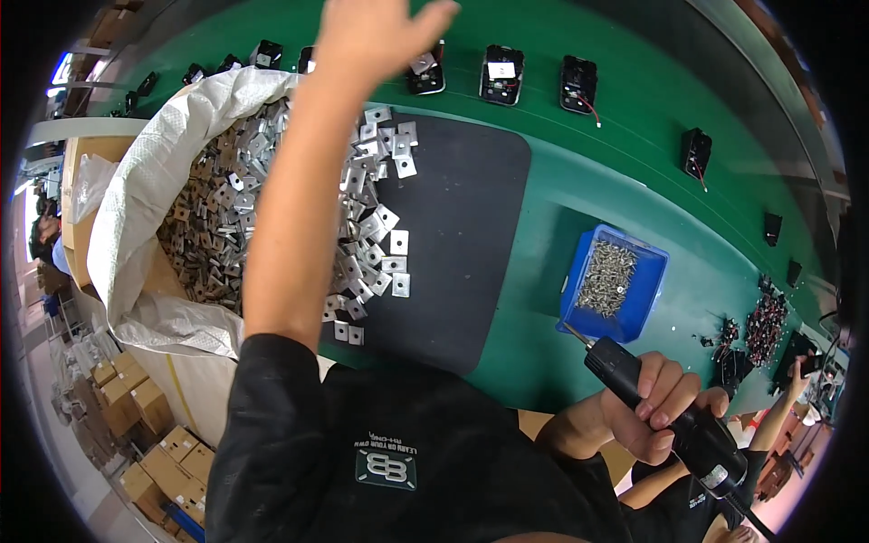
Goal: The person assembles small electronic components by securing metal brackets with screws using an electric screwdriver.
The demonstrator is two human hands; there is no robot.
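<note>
My left arm stretches across to the far green surface. My left hand is above the row of black housings, its thumb spread out; the other fingers are cut off by the picture's upper edge. Just beside it, a black housing carries a square metal plate. At the lower right, my right hand is wrapped round a black corded electric screwdriver. The bit points up and left, near a blue bin of small screws. Many square metal plates with holes spill onto a black mat.
A white woven sack full of metal plates lies at the left. More black housings with wires line the far green surface. Small red-and-black parts are heaped at the right. Another person's hand shows there. Cardboard boxes stand lower left.
</note>
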